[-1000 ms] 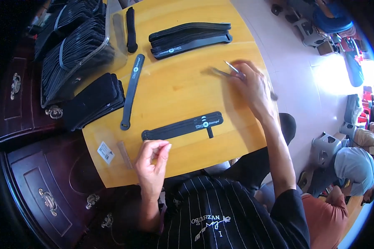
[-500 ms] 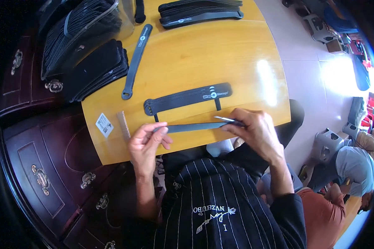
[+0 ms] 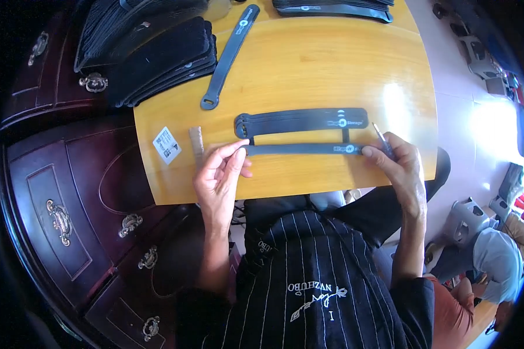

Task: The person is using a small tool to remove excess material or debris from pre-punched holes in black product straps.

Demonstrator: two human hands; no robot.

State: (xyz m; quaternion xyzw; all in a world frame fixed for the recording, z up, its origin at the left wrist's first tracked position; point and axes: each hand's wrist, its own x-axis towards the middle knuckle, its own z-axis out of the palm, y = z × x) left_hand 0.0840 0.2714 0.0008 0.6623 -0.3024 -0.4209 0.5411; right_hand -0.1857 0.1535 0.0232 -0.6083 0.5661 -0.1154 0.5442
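Observation:
Stretched between my hands is a grey-black strap (image 3: 297, 149) with a white mark near its right end. My left hand (image 3: 220, 174) pinches its left end between thumb and fingers. With my right hand (image 3: 403, 174) I grip the right end, and a thin pointed tool (image 3: 382, 139) with a metal tip sticks up from the same fingers. Just beyond lies a stack of similar straps (image 3: 297, 122) with slotted left ends. Two short dark bands (image 3: 346, 135) run from under that stack toward the held strap.
On the yellow wooden table (image 3: 326, 64) lie a single strap (image 3: 230, 61), a white label (image 3: 166, 145) and a tan strip (image 3: 196, 142). Black strap piles (image 3: 166, 61) sit far left, another stack (image 3: 335, 8) at the back. A dark cabinet (image 3: 58, 203) borders the left; people sit at right.
The strap, tilted on edge before, now shows its marked face and lies nearer the stack. My hands have moved closer to the stack, and the tool now points up, away from the strap.

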